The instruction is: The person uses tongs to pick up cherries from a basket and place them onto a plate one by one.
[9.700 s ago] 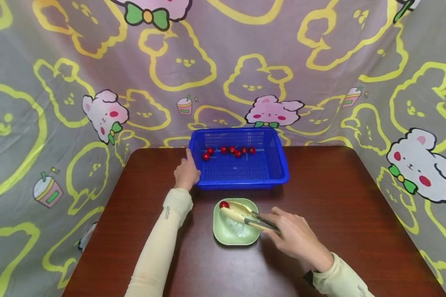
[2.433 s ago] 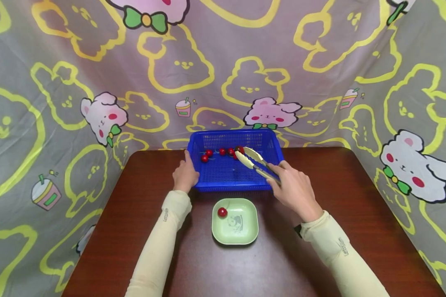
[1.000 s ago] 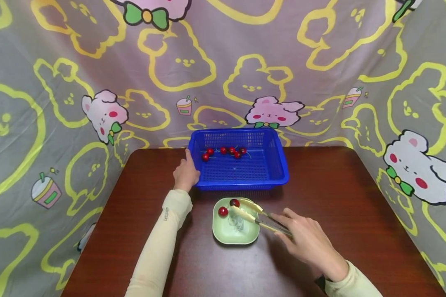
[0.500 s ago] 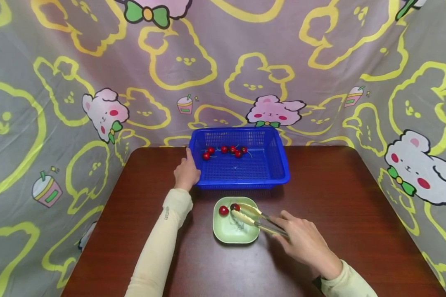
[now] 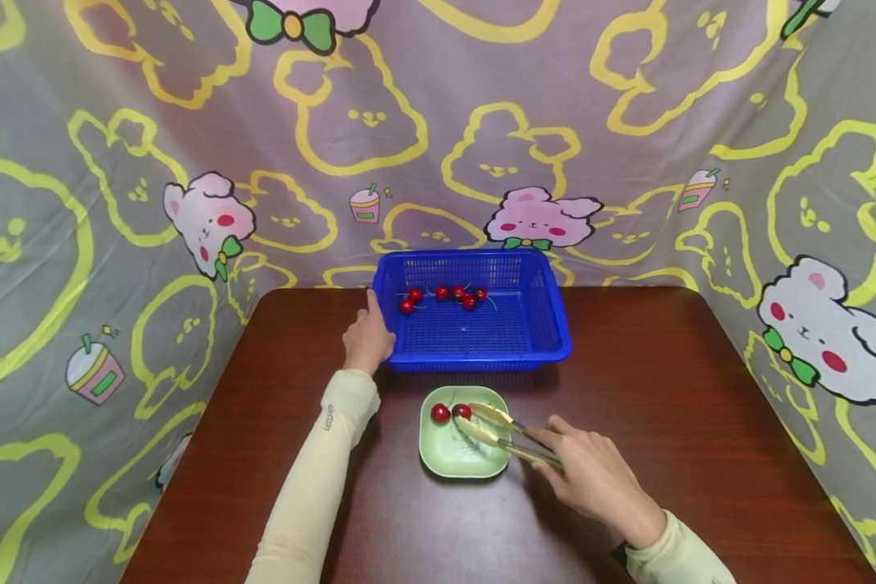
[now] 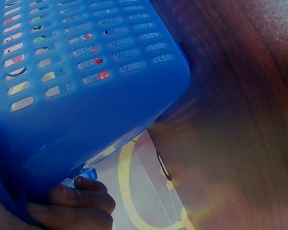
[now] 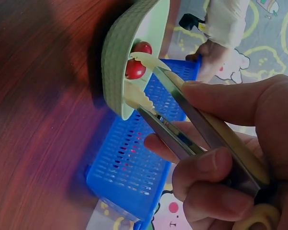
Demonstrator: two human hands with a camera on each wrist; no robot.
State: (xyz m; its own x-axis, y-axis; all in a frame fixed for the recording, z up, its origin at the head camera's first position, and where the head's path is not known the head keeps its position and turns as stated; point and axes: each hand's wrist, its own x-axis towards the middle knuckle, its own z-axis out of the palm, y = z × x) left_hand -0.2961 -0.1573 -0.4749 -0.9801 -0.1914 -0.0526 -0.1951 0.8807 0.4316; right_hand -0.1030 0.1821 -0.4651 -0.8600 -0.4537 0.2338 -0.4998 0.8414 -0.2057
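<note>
My right hand holds metal tongs with cream tips, thumb on one arm and fingers curled round the other. The tips stand apart inside a pale green square dish, by a dark red cherry. Just left of it in the dish lies another red cherry. At the left end of a blue plastic basket, my left hand grips the rim; in the left wrist view its fingers curl round the edge. Several cherries with stems lie in the back of the basket.
The basket stands at the back of a dark brown table, with the dish in front of it. Patterned grey cloth with yellow outlines hangs behind and on both sides of the table.
The tongs have gone from the basket to the dish with a cherry, which now sits beside the first one. Lately the tips have lowered slightly. My left hand has stayed on the basket.
</note>
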